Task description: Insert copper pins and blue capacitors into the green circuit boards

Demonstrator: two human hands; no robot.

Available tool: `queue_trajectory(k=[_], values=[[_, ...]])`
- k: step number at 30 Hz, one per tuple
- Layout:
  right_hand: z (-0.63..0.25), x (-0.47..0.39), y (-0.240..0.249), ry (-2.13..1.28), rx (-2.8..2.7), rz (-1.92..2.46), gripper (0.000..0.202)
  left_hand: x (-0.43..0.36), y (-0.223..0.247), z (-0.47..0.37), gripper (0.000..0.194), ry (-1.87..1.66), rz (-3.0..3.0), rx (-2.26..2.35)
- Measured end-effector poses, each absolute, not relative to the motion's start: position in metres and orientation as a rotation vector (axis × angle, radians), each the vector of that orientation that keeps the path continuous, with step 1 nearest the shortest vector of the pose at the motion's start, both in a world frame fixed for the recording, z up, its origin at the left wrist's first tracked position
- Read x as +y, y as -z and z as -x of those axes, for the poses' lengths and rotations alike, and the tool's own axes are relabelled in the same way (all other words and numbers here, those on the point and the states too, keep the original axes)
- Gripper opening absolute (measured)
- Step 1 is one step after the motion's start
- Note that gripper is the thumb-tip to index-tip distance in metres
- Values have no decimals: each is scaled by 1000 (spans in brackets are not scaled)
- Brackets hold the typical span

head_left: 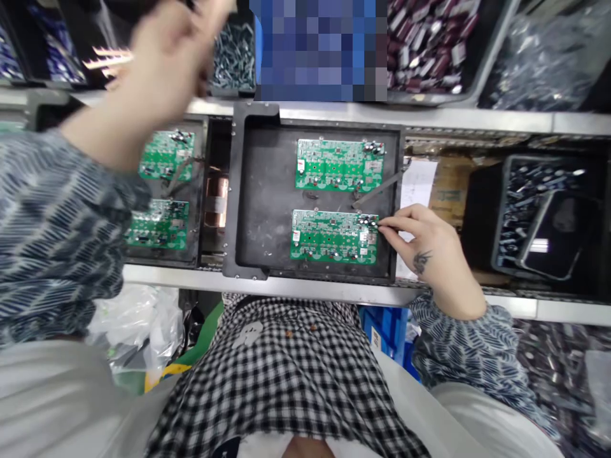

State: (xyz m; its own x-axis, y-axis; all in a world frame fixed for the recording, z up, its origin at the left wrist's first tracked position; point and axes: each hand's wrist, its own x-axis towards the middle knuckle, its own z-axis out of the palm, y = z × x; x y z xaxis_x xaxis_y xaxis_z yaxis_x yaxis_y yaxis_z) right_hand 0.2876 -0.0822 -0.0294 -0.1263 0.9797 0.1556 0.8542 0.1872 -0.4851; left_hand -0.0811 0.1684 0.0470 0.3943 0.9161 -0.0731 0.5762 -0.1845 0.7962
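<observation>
My right hand point(424, 245) is at the upper right corner of the lower green circuit board point(334, 238). Its thumb and forefinger are pinched together beside small black capacitors point(368, 221); whatever lies between the fingertips is too small to make out. A second green circuit board point(338, 164) lies above it in the same black tray point(267, 210). My left hand point(167, 57) is raised over the parts bins at the upper left, smeared by motion, so its grip does not show. Pale toothed strips point(109, 60) appear beside it; I cannot tell whether it holds them.
Another black tray with green boards point(165, 222) stands at left on the metal-railed line point(305, 287). Bins of small metal parts point(233, 57) and maroon capacitors point(427, 44) line the back. A dark bin of parts point(508, 210) is at right. A flat grey bar point(382, 189) crosses the tray.
</observation>
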Motion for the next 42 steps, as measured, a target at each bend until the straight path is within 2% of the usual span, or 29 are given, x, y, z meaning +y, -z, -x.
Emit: queue_trajectory(k=[1,4,8,14,17,19,21,25,28,31,36,42], values=[[-288,-82,29,-386,-2049,1714,15,149,-44,59,17,-602,-1892,1247],[-289,-84,23,-403,-2032,1764,13,91,-32,2,13,-402,-1733,871],[-279,-86,6,-489,-1728,1804,36,49,-19,-32,13,-302,-1634,781],[-235,-61,-9,-545,-1487,1602,22,40,-14,-29,23,-407,-1710,874],[-216,-46,-13,-198,-1587,1487,24,39,-16,-25,22,-414,-1706,934],[-208,-37,-19,68,-1859,1401,18,42,-21,-25,20,-379,-1664,950],[-204,-29,-27,170,-2198,1335,14,47,-28,-25,21,-307,-1610,939],[-207,-6,-37,49,-2426,1354,29,72,-38,-21,23,-140,-1713,906],[-220,20,-27,-124,-2371,1455,20,97,-34,-11,17,-180,-2102,1032],[-234,44,-3,-276,-2362,1580,14,116,-22,-2,20,-314,-2323,1106],[-242,54,27,-343,-2348,1601,22,125,-11,6,25,-320,-2141,1107],[-239,51,22,-378,-2333,1622,21,124,-9,6,19,-305,-1994,1165]])
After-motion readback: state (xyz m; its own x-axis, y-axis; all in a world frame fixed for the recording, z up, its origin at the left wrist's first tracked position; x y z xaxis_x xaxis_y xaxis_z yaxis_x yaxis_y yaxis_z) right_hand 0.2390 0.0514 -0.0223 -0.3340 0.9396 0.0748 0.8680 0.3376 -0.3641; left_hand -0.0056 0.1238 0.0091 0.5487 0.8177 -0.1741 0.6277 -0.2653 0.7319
